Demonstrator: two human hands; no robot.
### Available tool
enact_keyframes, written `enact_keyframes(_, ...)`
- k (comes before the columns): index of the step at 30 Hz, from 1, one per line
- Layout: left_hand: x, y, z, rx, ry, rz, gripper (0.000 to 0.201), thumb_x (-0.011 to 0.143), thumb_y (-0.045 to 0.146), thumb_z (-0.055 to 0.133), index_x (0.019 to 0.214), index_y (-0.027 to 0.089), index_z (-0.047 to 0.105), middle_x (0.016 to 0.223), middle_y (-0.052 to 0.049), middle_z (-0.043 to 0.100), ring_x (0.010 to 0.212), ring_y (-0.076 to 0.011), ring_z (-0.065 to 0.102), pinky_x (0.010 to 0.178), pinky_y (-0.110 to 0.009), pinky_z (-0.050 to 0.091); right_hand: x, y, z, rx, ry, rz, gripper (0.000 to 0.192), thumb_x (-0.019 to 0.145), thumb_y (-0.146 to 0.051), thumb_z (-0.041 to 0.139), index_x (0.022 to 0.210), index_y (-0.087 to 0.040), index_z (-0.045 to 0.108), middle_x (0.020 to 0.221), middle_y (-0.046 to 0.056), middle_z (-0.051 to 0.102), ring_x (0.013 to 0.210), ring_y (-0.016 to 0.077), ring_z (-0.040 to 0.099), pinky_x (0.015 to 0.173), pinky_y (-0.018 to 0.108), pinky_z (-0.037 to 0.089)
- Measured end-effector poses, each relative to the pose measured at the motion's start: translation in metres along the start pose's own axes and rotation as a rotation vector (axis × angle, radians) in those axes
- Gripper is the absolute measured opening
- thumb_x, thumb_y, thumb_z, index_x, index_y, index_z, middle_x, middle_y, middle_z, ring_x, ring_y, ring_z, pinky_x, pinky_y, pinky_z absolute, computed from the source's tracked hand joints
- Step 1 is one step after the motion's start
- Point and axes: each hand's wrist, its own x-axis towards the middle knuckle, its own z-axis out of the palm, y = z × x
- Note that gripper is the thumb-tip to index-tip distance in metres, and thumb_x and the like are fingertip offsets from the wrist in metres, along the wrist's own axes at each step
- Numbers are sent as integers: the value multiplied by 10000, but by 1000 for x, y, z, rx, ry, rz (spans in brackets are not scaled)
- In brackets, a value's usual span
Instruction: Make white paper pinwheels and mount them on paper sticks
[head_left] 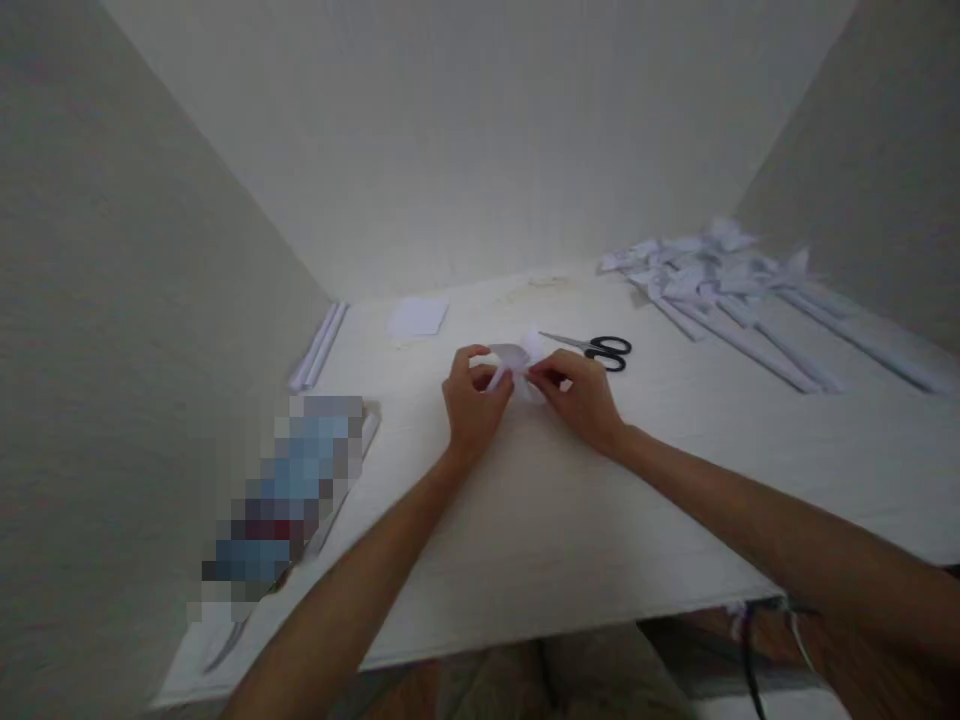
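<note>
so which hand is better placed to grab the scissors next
Right. The right hand pinches the folded paper just beside the scissors; the left hand sits farther away.

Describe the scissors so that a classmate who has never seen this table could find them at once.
Start at the white table and find the two hands pinching a small piece of white paper near its middle. Just beyond the right hand lie the scissors, flat, blades pointing left. Their black handles are the only dark thing among white paper rolls.
</note>
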Motion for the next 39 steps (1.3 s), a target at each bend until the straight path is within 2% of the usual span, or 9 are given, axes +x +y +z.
enact_keyframes(8,-1,0,-1,-26,51,5,262,616,150,554,846,195,437,531,59,553,456,-77,536,424,-151,386,-3,3,0,85,-38,48,90,689,-137,524,725,-152,604,657,34,631,572,122,568,568,239,456)
enact_keyframes(14,0,2,-1,-8,99,4,254,610,131,554,834,189,449,530,54,559,460,-78,540,427,-149,394,-5,-1,-3,66,-96,59,54,724,-162,477,735,-157,530,552,-4,570,483,98,510,470,210,382)
enact_keyframes(19,-1,2,0,-8,103,3,253,612,132,557,834,189,450,542,51,568,463,-79,543,437,-154,407,-6,-3,-4,109,-105,62,41,737,-155,445,775,-172,442,546,-24,538,461,82,479,427,188,326)
enact_keyframes(29,-1,2,0,7,96,14,254,610,129,560,831,191,452,549,50,574,473,-79,551,450,-156,414,-5,-2,-3,109,-57,43,96,680,-150,524,732,-185,450,592,-13,549,518,101,508,496,212,394)
enact_keyframes(35,-2,1,0,-1,84,12,251,616,138,557,838,193,453,563,47,584,474,-79,554,445,-155,413,-6,-1,-2,164,-134,70,76,753,-147,425,818,-186,436,589,-9,579,508,102,531,471,204,378)
enact_keyframes(39,-2,2,1,7,89,18,246,615,129,554,831,193,453,558,47,582,471,-78,551,443,-155,413,-6,-2,-3,177,-140,64,122,733,-133,451,840,-185,424,608,-9,587,517,101,533,473,200,383)
